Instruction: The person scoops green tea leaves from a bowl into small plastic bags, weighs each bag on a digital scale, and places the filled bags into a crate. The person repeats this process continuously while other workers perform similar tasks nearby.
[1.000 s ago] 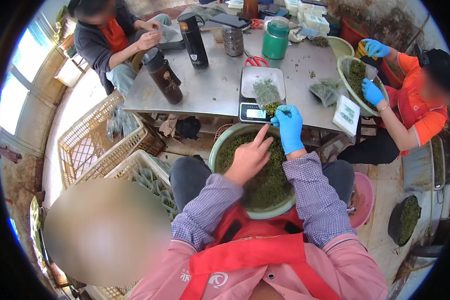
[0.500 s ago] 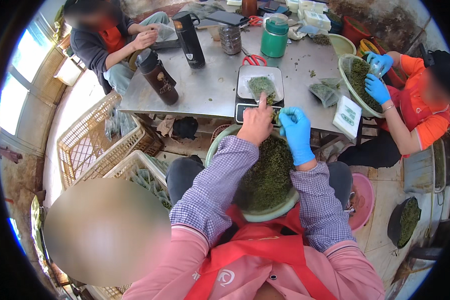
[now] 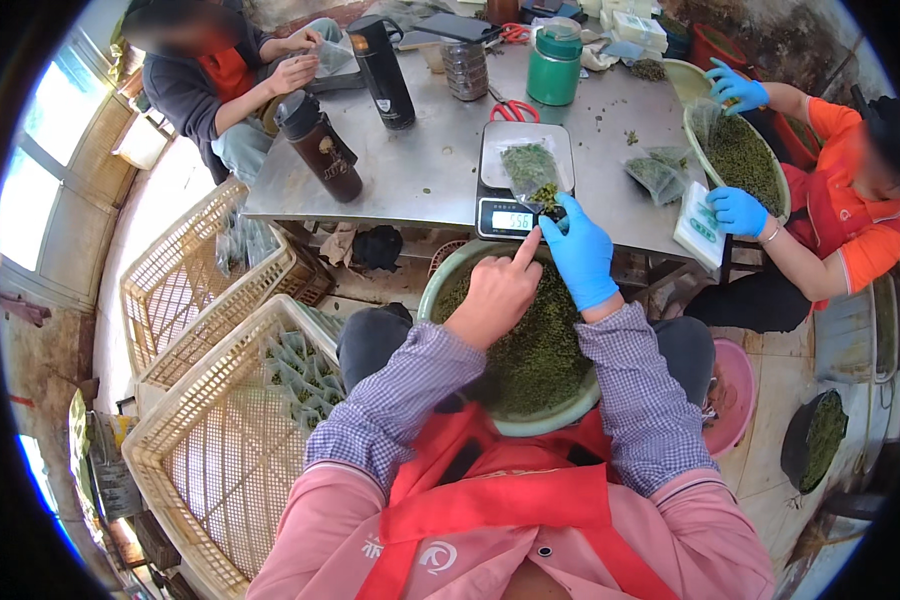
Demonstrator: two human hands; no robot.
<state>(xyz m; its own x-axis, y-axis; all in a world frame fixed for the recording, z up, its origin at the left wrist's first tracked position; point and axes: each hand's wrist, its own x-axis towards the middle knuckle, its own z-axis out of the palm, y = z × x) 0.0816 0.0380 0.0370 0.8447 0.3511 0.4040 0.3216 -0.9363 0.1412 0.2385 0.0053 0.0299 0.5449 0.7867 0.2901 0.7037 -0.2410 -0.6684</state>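
A clear plastic bag of green plant bits (image 3: 530,168) lies on the white pan of a digital scale (image 3: 510,217), whose display is lit. My right hand (image 3: 582,258), in a blue glove, pinches a small clump of green sprigs (image 3: 546,197) at the near end of the bag. Bare, my left hand (image 3: 500,293) is just short of the scale, index finger stretched out and the other fingers curled, holding nothing. Below both hands a pale green basin (image 3: 438,300) full of loose green sprigs (image 3: 530,365) rests between my knees.
Two bottles (image 3: 317,150) (image 3: 380,80), a green jar (image 3: 554,65) and red scissors (image 3: 514,110) stand or lie on the metal table (image 3: 425,170). Filled bags (image 3: 657,175) lie right. Crates (image 3: 240,450) stand left. A gloved co-worker (image 3: 830,200) sits right, another person (image 3: 210,95) far left.
My left hand has drawn back from the bag toward me, uncovering the scale's display. My right hand has moved up to the bag. The co-worker's hands have separated, one reaching the white pack.
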